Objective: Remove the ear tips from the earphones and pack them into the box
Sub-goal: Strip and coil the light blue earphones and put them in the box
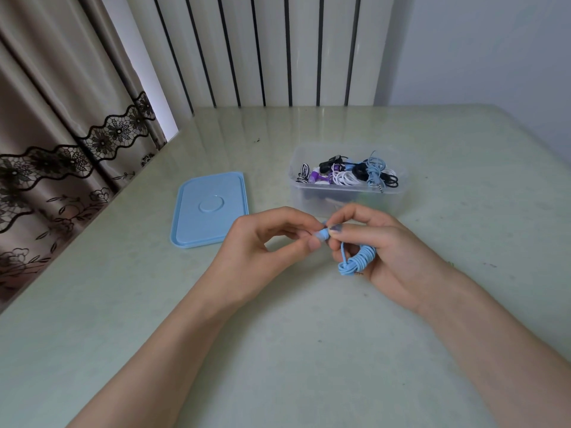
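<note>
Head view is showing me both hands over the tabletop (278, 350): left hand (262, 242) fingers pinching the blue ear tip (322, 234), right hand (392, 248) fingers gripping the coiled blue earphones (355, 261).

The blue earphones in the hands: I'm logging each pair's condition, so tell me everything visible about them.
The blue earphones are light blue with a thin, rubbery-looking cable wound into a tight coil. The right hand holds the coil against its palm, above the table. One earbud sticks out between both hands; the left hand pinches its tip end while the right thumb and forefinger grip its body. A plug end seems to peek out below the coil. The second earbud is hidden.
</note>
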